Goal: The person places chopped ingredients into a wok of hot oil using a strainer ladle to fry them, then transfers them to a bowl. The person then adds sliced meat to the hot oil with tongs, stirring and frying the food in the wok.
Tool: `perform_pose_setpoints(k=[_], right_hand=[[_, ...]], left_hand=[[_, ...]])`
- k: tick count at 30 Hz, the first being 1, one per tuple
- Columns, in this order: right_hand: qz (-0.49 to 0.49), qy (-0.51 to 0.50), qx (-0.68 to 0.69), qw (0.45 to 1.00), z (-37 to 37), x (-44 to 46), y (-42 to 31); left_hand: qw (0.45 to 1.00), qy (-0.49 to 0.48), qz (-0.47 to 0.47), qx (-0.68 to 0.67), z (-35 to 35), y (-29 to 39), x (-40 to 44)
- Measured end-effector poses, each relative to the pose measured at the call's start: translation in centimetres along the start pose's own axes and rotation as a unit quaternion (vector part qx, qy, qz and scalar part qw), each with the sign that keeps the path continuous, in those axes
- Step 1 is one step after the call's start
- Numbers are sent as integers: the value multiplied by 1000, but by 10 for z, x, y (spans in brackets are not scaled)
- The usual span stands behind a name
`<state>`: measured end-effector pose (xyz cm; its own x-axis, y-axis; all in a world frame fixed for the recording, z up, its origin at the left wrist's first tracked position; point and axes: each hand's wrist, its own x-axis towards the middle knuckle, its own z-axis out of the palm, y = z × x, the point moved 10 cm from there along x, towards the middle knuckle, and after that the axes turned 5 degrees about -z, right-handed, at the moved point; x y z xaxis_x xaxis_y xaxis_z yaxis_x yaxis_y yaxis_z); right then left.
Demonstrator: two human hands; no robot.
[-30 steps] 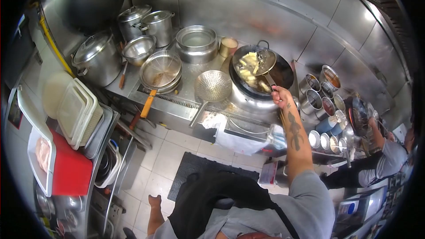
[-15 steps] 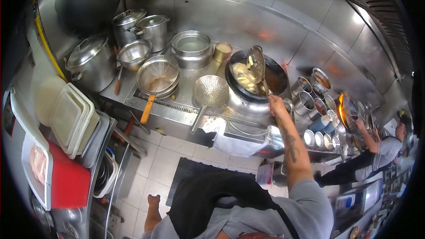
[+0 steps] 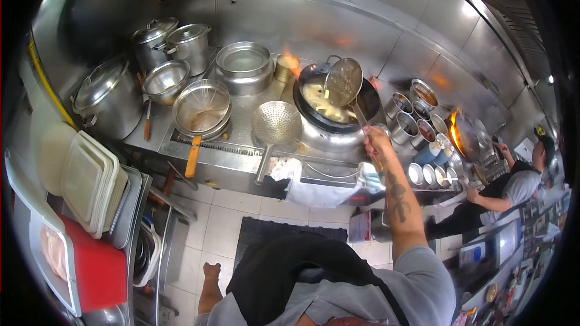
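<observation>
My right hand (image 3: 377, 143) is closed on the handle of a round mesh skimmer (image 3: 344, 82), tilted over the black wok (image 3: 370, 101). Pale pieces of food (image 3: 326, 105) lie in bubbling oil at the wok's left side. A small pale piece clings near the skimmer's left edge. My left hand (image 3: 211, 270) hangs low at my side above the tiled floor, away from the stove; its fingers are small in view and I cannot make out their pose. A perforated ladle (image 3: 277, 123) rests on the counter left of the wok.
Lidded pots (image 3: 109, 93), a water-filled pot (image 3: 243, 59) and orange-handled strainers (image 3: 201, 105) stand at the left. Sauce containers (image 3: 405, 127) are to the right. Further right, a co-worker (image 3: 513, 181) stands by a flaming wok (image 3: 464, 134). A red bin (image 3: 99, 262) is lower left.
The skimmer first rose and tipped on edge, and now its mesh is turned toward me with hardly any food on it. Flames have appeared at the co-worker's wok, and the view has shifted.
</observation>
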<state>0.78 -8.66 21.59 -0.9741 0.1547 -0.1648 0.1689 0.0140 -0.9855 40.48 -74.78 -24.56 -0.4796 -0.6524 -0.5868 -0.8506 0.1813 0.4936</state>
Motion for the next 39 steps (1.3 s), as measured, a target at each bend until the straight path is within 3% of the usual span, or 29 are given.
perform_pose_setpoints(k=[3,10,12,14,17,23,25,28,34,39], right_hand=[[12,10,18,1000,-8,-8,-2],[-7,38,38,999,-39,-19,-8],[-33,110,-87,990,-70,-9,-6],[-52,114,-125,984,-85,-1,-4],[-67,129,-221,964,-96,2,-8],[48,90,-43,994,-83,-6,10],[120,36,77,989,-65,-3,26],[152,-40,187,970,-39,4,35],[178,-87,288,937,-14,17,53],[177,-116,294,932,-9,11,48]], left_hand=[[999,-47,-24,8,9,1,5],[999,12,44,19,13,3,40],[996,35,75,30,5,13,40],[999,-45,-16,22,12,4,33],[997,-59,-48,20,6,10,15],[998,-57,-33,9,19,-8,34],[999,-46,-24,11,18,-7,33],[999,-39,-22,12,13,-4,25],[998,-35,-45,26,11,-9,14],[997,-55,-59,10,11,-7,8]])
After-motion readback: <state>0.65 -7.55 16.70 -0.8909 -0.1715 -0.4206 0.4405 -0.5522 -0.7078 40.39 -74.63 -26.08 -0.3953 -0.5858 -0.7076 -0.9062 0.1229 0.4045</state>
